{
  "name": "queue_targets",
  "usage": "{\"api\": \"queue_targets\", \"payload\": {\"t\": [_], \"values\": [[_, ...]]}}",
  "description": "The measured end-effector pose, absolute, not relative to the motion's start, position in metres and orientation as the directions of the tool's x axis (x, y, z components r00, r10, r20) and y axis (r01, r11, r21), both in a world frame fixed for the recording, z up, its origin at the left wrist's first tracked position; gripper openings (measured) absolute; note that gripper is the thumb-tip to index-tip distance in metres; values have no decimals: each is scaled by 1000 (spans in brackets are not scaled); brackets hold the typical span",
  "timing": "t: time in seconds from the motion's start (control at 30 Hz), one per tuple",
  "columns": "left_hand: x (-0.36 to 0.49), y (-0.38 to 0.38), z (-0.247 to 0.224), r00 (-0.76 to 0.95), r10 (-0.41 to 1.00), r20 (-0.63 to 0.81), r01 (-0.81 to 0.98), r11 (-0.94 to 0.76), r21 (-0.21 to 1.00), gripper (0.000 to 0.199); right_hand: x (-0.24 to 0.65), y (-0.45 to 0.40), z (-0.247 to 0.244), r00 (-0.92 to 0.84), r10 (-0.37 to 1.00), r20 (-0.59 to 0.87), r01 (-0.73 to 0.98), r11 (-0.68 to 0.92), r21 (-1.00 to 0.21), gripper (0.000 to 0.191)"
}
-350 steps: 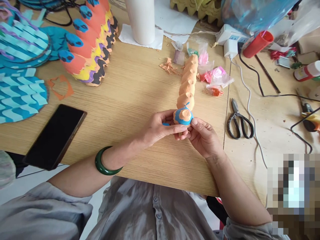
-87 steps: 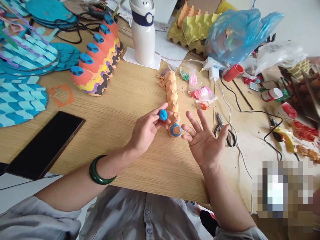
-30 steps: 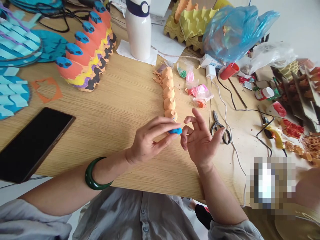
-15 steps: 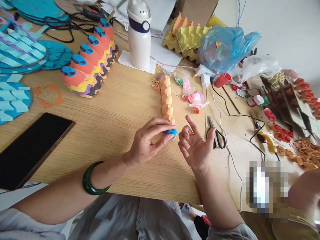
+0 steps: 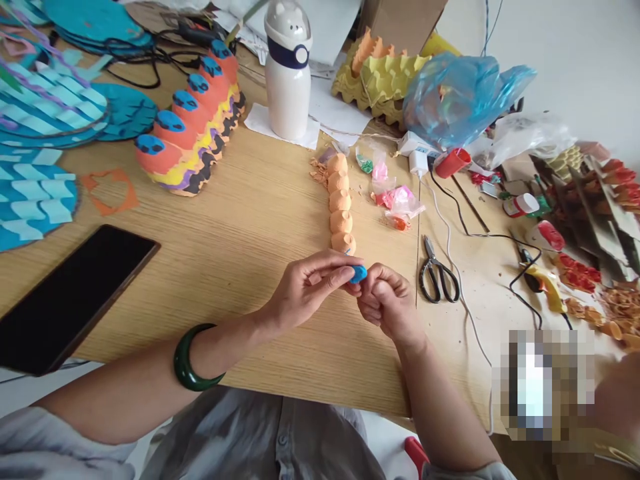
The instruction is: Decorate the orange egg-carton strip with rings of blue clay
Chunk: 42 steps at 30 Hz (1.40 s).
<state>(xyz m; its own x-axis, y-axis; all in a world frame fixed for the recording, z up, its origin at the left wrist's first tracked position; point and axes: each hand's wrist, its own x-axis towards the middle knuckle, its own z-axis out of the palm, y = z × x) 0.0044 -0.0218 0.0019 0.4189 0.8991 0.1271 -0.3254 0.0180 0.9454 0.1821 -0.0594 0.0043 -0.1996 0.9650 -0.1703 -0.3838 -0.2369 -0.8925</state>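
Blue clay (image 5: 358,273) betw. L hand (image 5: 310,287), R hand (image 5: 389,307) — bags (image 5: 413,210) prob. hold pink clay (image 5: 400,198).

The bench (image 5: 260,213) is wood-grain laminate, smooth and matt — the orange egg-carton segments (image 5: 340,200) are rough moulded pulp, the blue modelling clay (image 5: 358,273) soft and matt, the green bangle (image 5: 193,370) glossy, the scissors (image 5: 431,260) steel with black plastic handles.
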Motion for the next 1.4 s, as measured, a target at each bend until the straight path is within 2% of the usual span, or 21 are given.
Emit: {"api": "queue_targets", "payload": {"t": [0.13,0.23,0.4,0.53,0.63,0.7,0.83,0.97,1.13,1.3,1.4], "values": [[5,-21,3,416,899,135,-281,-14,960,27,181,-61,5,-148,974,-170,-281,-206,-937,37],[4,-20,3,409,909,75,-291,52,955,31,181,-61,6,-85,991,-103,-279,-123,-952,31],[4,-18,1,448,894,9,-294,138,946,37,180,-61,9,-50,996,-70,-82,-74,-994,30],[5,-18,-1,453,891,-43,-358,225,906,52,183,-63,9,77,992,102,-5,102,-995,20],[5,-18,0,464,885,-44,-352,230,907,54,186,-65,8,16,978,208,132,204,-970,31],[4,-18,1,469,882,-47,-308,213,927,51,186,-65,7,-41,972,232,187,236,-954,24],[2,-18,1,499,863,-75,-269,236,934,53,183,-65,4,8,981,194,171,189,-967,6],[3,-16,0,495,865,-81,-279,246,928,49,182,-65,4,50,971,234,195,221,-956,4],[3,-14,0,466,880,-92,-257,234,937,43,181,-65,6,13,983,184,127,181,-975,29],[3,-15,-1,503,860,-90,-270,255,928,46,182,-65,4,21,975,220,189,212,-959,8],[4,-14,-1,510,856,-89,-290,269,918,47,183,-64,4,78,981,180,144,168,-975,8]]}}
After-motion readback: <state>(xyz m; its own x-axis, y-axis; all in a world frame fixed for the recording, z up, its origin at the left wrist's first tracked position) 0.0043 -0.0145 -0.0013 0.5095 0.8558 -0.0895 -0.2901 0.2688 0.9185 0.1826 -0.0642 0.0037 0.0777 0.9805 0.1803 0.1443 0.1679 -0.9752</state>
